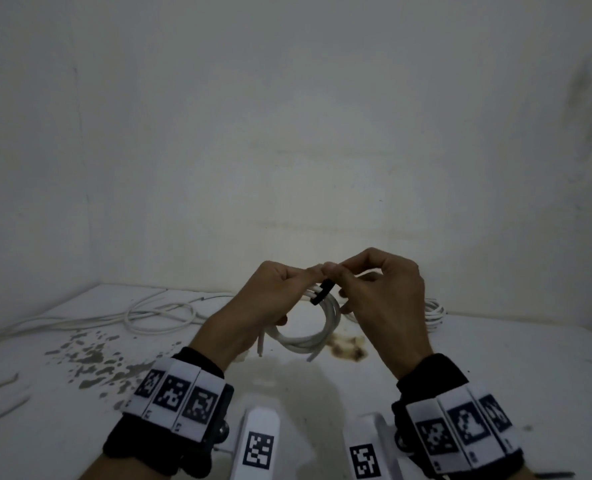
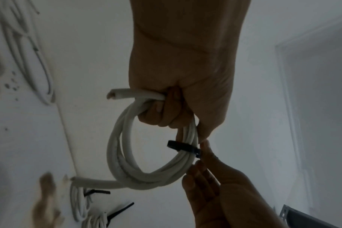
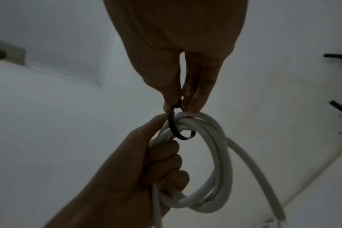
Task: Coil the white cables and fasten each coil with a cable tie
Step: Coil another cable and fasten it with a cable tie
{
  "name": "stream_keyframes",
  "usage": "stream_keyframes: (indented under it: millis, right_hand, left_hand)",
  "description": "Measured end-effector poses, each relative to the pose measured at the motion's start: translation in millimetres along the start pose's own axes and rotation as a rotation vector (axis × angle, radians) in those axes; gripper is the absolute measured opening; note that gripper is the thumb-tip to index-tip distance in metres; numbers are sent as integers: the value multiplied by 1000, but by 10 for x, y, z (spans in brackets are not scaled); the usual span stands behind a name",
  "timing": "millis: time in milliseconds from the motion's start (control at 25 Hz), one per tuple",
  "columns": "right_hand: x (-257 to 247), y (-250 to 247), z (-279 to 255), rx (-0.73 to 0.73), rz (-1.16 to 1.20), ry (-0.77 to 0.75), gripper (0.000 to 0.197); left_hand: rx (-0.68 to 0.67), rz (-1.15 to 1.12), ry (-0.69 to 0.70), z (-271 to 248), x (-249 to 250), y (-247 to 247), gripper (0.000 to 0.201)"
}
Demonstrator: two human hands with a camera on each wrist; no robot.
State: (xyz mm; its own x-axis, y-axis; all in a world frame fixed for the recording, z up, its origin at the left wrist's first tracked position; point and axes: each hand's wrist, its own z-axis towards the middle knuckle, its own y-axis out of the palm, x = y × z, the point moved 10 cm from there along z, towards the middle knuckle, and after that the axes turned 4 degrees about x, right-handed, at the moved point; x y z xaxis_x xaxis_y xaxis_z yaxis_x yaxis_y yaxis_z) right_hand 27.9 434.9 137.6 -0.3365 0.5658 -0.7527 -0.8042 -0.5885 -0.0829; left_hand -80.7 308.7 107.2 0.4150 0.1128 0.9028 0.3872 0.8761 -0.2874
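A white, stained tabletop (image 1: 495, 375) is standing in the corner of a room with plain white walls (image 1: 287, 116); grey-brown blotches (image 1: 90, 358) are spreading across its left part and a darker brown stain (image 1: 350, 348) is lying near its middle. No readable brand or writing is showing anywhere; the only printed marks are black-and-white square code patterns on the wrist bands (image 1: 180, 396) and on the two white plates (image 1: 259, 448) at the lower edge of the head view.

Above the tabletop's middle, the left hand (image 1: 266, 306) is gripping a coil of thick white round cable (image 1: 308, 337), its fingers curled round the gathered turns, while both cut ends are hanging free. A black plastic cable tie (image 1: 322, 291) is looping round the upper part of the coil, between the two hands. The right hand (image 1: 381, 299) is pinching this tie between thumb and fingertips (image 3: 193, 100), just beside the left thumb.

Loose white cables (image 1: 156, 313) are lying uncoiled on the far left of the tabletop, and more cable pieces (image 1: 0, 393) are lying at its left edge. A second white coil (image 1: 433, 313) is resting behind the right hand. In the left wrist view, spare black cable ties (image 2: 119, 211) are lying on the tabletop beside a further white bundle (image 2: 78, 205).
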Motion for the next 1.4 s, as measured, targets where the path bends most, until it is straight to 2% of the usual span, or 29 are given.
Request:
stream_keyframes:
  millis: [80,160,240,360,440,520,560,680,760,840,960,1040,1120,1240,1320,1400]
  right_hand:
    - [-106,-82,0,113,-144,-108,19]
    - [-251,-100,-43,155,-175,-225,21]
    - [-379,33,-148,67,-222,-349,22]
    - [-495,402,-449,-139,-362,-525,22]
    - [-566,590,-672,-181,-469,-650,27]
    - [-607,614,-737,-180,-472,-686,31]
    - [-640,527,-682,-150,-449,-646,30]
    - [-561,-88,-172,95,-223,-287,24]
    - [-550,-365,19,197,-210,-196,23]
    - [-555,-253,-21,129,-226,-177,24]
    - [-478,413,-506,-229,-253,-221,25]
    - [-450,650,-741,-348,-248,-244,20]
    - [-398,497,-589,-263,-160,-189,20]
    - [-351,-70,-125,0,14,-44,24]
    - [-401,-215,-25,35,29,-47,25]
    - [-479,-156,-62,-19,26,-67,24]
  left_hand:
    - [78,16,28,40,-30,10,33]
    - [213,109,100,69,-24,-59,36]
    - [347,166,155,89,-31,-188,43]
    - [499,121,186,112,-124,-443,46]
    - [534,66,214,110,-173,-504,43]
    - [551,66,258,75,-174,-513,42]
    - [556,90,279,56,-153,-515,43]
    - [507,88,357,31,-22,-414,51]
    - [463,89,387,21,29,-301,58]
    - [470,139,346,59,-54,-276,55]
    - [502,141,280,100,-168,-367,47]
    - [527,118,274,89,-189,-439,44]
    - [533,167,284,55,-173,-468,46]
    - [479,173,248,71,-178,-348,48]
    - [416,139,170,103,-215,-201,45]
    - [356,57,40,126,-327,-102,44]
